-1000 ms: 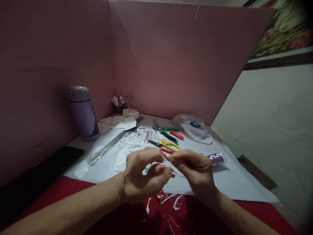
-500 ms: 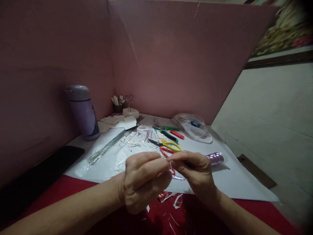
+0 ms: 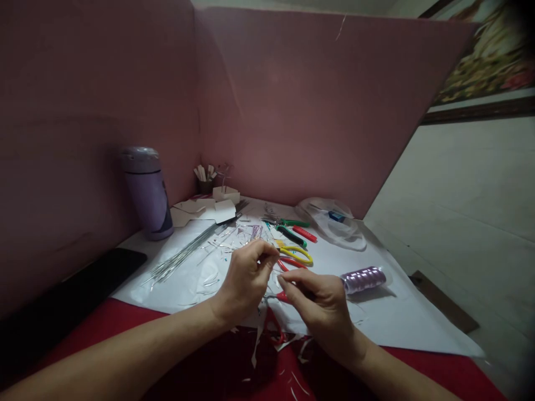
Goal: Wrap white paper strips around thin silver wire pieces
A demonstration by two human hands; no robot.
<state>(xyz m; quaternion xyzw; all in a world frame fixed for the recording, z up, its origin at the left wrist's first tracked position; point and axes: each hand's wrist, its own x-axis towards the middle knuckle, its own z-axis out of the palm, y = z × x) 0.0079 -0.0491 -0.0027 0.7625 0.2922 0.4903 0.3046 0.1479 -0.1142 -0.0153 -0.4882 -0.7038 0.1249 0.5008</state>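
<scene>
My left hand (image 3: 246, 281) is raised over the paper-covered table, thumb and fingertips pinched together. Just to its right, my right hand (image 3: 321, 309) also pinches, its fingertips lower and a small gap from the left ones. Whatever sits in either pinch is too small or hidden to name. Behind the fingertips lie pliers with yellow and red handles (image 3: 298, 256). Red-handled scissors (image 3: 273, 328) show between and below the hands, partly covered. A spool of shiny purple thread or ribbon (image 3: 364, 279) lies beside the right hand.
A bundle of thin wires (image 3: 184, 257) lies at left, before a purple tumbler (image 3: 148, 197). Pliers with green handles (image 3: 292, 236), a red stick-like piece (image 3: 305, 233) and a plastic bag (image 3: 355, 238) lie farther back. Scraps litter the white paper (image 3: 409, 323). Pink panels (image 3: 292, 111) enclose the table.
My hands have come apart slightly. The left one has moved farther forward and turned, uncovering the scissors; the right sits a little lower. The view has shifted slightly.
</scene>
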